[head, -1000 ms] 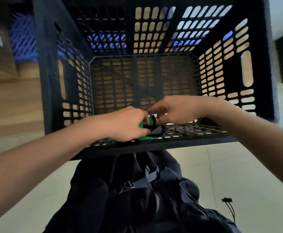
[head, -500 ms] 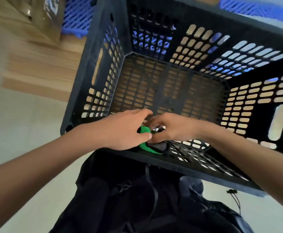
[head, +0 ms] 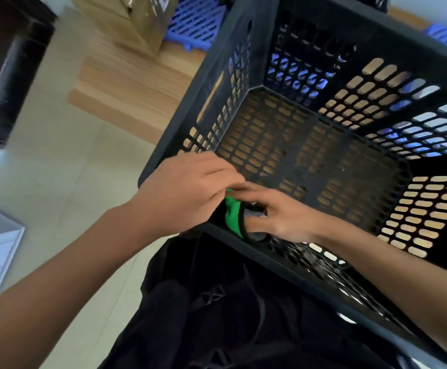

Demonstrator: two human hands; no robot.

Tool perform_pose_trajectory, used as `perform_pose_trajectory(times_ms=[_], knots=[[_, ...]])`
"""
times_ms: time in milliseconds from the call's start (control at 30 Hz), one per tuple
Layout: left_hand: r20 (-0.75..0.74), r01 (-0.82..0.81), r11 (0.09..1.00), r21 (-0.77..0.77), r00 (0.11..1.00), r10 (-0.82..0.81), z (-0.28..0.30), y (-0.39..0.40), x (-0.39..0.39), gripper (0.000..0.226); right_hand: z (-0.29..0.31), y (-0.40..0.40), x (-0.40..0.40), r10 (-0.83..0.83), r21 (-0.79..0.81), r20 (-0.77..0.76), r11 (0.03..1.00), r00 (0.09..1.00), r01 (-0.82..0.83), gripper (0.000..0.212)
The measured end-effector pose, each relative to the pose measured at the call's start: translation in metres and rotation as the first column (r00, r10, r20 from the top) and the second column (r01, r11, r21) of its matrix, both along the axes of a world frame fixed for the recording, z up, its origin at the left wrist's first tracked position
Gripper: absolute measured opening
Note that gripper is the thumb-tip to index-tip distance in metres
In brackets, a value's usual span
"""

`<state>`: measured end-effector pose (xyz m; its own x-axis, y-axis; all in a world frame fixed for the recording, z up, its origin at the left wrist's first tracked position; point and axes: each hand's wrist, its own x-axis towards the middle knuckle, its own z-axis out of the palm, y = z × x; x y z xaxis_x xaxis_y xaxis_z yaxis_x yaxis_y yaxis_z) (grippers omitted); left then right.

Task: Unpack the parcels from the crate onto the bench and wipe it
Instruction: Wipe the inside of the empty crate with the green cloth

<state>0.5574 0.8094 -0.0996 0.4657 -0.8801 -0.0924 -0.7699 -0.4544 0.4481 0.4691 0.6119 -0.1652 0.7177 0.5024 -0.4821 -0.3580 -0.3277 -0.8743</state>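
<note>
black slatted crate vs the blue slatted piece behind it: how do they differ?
Colour: the black slatted plastic crate is dark, the blue slatted plastic piece is light blue.
Visibility: the black crate shows its open inside, with floor and walls; the blue piece is mostly hidden behind the crate and a cardboard parcel.
Holes: the crate's slots look larger than the blue piece's.
Shared: both are perforated plastic on the wooden bench.

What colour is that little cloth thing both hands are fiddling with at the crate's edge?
Bright green with black trim, seen best in the head view.
</note>
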Motion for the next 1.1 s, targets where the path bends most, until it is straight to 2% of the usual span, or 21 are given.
perform_pose_trajectory(times_ms=[100,200,267,333,400,533,667,833,1100], knots=[[0.271,-0.064,0.977,-0.205,0.955,0.12,-0.004,0.014,-0.007,0.03,-0.003,0.01,0.003,-0.073,-0.003,0.117,0.997,0.99,0.074,0.057],[0.374,-0.25,0.916,-0.314,0.854,0.362,-0.011,0.028,-0.011,0.031,0.004,0.023,0.005,-0.164,0.048,0.173,0.986,0.971,0.158,0.059],[0.313,-0.367,0.872,-0.324,0.828,0.465,-0.018,0.035,-0.012,0.037,0.007,0.031,0.005,-0.24,0.095,0.192,0.97,0.952,0.226,0.058],[0.189,-0.434,0.833,-0.343,0.837,0.514,-0.024,0.037,-0.015,0.039,0.01,0.038,0.005,-0.297,0.137,0.219,0.953,0.93,0.272,0.054],[0.103,-0.479,0.795,-0.371,0.83,0.548,-0.029,0.036,-0.018,0.039,0.011,0.048,0.009,-0.298,0.148,0.246,0.952,0.922,0.268,0.05],[0.069,-0.498,0.772,-0.395,0.822,0.566,-0.033,0.037,-0.017,0.04,0.002,0.066,0.016,-0.29,0.152,0.298,0.955,0.909,0.255,0.042],[0.085,-0.488,0.772,-0.408,0.821,0.564,-0.035,0.035,-0.016,0.04,-0.03,0.056,0.015,-0.189,0.059,0.302,0.982,0.934,0.18,0.032],[0.076,-0.504,0.763,-0.406,0.813,0.577,-0.034,0.033,-0.016,0.04,-0.084,0.043,0.015,-0.021,-0.121,0.27,0.991,0.963,0.056,0.033],[0.088,-0.516,0.757,-0.4,0.801,0.592,-0.032,0.031,-0.017,0.041,-0.137,0.05,0.032,0.223,-0.417,0.206,0.901,0.953,-0.121,0.048]])
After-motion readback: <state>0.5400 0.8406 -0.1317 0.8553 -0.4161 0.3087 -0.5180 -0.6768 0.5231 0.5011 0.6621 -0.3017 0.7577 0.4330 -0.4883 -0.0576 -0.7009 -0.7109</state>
